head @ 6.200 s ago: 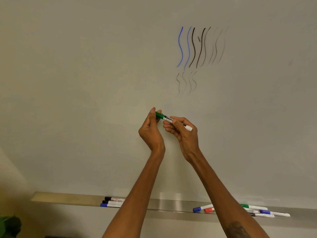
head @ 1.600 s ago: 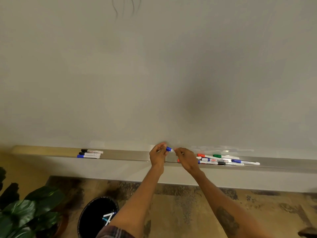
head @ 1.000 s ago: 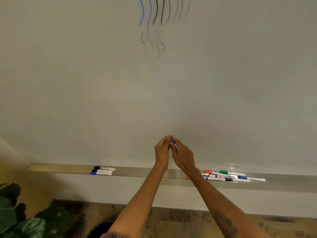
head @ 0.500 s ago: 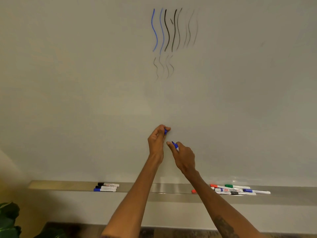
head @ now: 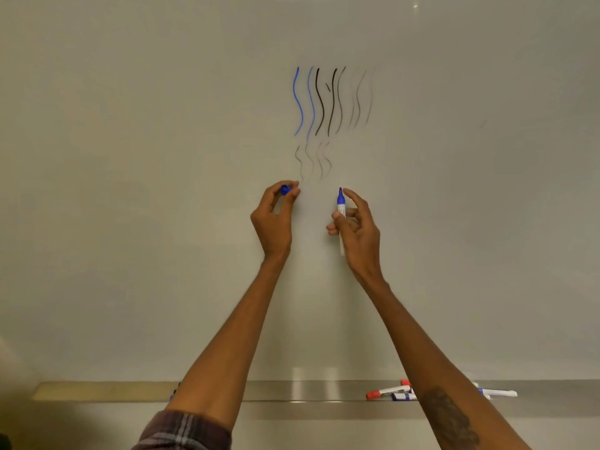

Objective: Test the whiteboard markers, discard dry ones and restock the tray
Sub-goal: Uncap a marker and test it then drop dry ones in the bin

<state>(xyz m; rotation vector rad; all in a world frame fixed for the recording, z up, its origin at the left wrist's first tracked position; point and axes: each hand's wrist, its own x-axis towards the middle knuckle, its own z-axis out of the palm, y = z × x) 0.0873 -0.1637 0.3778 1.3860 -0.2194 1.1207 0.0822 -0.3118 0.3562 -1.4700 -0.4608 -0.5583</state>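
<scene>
Below the wavy test strokes [head: 319, 102] on the whiteboard [head: 130, 190], I see the left hand [head: 272, 222] pinching a small blue plastic cap [head: 285, 190]. The right hand [head: 357, 232] grips the uncapped white-barrelled blue marker [head: 340, 206], tip up. Spare capped markers [head: 386, 392] lie toward the metal tray's [head: 292, 391] right end.

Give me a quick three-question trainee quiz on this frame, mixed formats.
1. True or false: the blue marker in the right hand is uncapped, tip pointing up.
2. The left hand pinches: A) a blue cap B) a red marker C) an eraser.
3. Short answer: which two colours are the test strokes on the whiteboard?
Key: 1 true; 2 A; 3 blue and black.
</scene>
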